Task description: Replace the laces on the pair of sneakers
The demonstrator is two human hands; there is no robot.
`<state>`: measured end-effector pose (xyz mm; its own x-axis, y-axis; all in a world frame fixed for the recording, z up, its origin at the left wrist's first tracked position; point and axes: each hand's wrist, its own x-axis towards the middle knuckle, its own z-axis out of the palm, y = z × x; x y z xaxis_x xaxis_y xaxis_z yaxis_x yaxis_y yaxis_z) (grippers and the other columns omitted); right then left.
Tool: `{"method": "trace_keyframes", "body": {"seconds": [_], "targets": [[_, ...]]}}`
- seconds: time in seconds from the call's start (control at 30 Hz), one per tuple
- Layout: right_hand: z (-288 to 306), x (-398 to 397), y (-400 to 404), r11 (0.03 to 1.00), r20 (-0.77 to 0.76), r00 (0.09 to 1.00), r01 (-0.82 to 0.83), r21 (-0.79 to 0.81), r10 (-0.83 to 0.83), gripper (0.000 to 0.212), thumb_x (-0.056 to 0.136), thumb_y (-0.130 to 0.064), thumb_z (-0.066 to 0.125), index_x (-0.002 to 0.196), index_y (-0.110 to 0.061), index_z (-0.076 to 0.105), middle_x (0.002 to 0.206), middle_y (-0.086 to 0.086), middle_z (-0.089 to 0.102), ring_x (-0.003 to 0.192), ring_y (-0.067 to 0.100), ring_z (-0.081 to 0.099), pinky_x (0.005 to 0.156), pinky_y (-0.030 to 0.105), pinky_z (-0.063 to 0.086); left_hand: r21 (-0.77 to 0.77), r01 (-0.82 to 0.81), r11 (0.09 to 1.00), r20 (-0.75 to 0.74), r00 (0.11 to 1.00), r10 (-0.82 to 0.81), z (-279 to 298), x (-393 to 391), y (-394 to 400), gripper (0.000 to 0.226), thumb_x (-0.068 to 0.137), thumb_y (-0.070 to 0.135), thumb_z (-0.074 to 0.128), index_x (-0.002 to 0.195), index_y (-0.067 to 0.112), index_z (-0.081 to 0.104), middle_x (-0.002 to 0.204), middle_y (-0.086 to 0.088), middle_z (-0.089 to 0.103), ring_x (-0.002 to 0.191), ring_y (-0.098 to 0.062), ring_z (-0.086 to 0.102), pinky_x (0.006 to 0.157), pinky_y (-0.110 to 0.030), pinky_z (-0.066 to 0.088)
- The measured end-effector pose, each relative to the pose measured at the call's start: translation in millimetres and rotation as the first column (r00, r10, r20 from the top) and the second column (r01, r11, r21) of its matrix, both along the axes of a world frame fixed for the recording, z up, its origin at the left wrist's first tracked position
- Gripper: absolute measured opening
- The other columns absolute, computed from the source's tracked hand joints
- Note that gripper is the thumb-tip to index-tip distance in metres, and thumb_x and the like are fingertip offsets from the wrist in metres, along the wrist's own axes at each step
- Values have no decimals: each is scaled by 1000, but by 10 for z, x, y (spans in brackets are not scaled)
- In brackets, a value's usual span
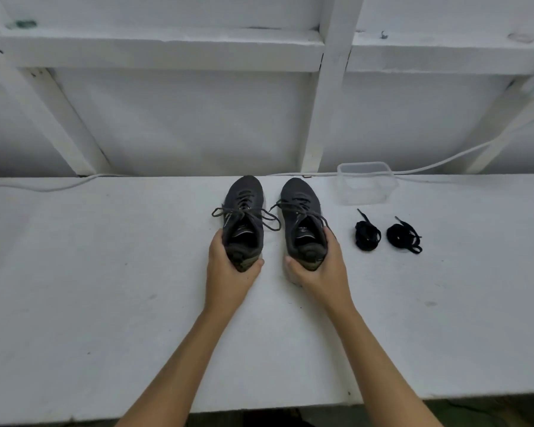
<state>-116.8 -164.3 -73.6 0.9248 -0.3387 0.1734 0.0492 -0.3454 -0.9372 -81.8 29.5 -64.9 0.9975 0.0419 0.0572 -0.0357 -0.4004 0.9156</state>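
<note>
White-painted workbench [105, 272] under wall framing: dark sneakers [244, 217] side by side, toes away, still laced, heels cupped by left hand [228, 269] and right hand [318, 266], fingers curled round, probably squaring them up; coiled black replacement laces [367, 235] waiting right.

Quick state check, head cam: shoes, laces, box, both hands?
Left sneaker: upright, old lace in, untied.
Right sneaker: upright, old lace in, untied.
Two black lace bundles: coiled, untouched.
Plastic box: open, looks empty.
Left hand: grips left heel.
Right hand: grips right heel.
</note>
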Motion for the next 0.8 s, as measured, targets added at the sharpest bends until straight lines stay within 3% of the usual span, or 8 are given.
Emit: {"method": "trace_keyframes", "body": {"seconds": [0.3,0.5,0.8], "targets": [[100,413,-157,999,-1,999,-47,26,47,75,75,-25,87,140,-26,49,135,-1,59,124,15,59,104,46,51,-89,205,975,5,979,-205,24,336,-303,85,77,22,85,146,17,34,140,-3,50,129,-17,53,105,-41,49],[119,491,-217,997,15,998,-67,-25,67,66,77,-20,87,132,-25,53,127,-2,64,117,14,64,97,44,56,-68,272,960,-6,962,-273,-44,440,-377,96,80,27,83,153,17,21,149,-4,36,136,-15,44,109,-39,46],[139,497,-260,994,21,996,-85,-62,87,68,70,-24,91,127,-31,55,123,-8,65,113,9,65,93,38,58,-17,295,955,-29,955,-295,-33,485,-351,96,78,35,84,152,21,25,148,-3,40,135,-14,46,109,-39,47]]}}
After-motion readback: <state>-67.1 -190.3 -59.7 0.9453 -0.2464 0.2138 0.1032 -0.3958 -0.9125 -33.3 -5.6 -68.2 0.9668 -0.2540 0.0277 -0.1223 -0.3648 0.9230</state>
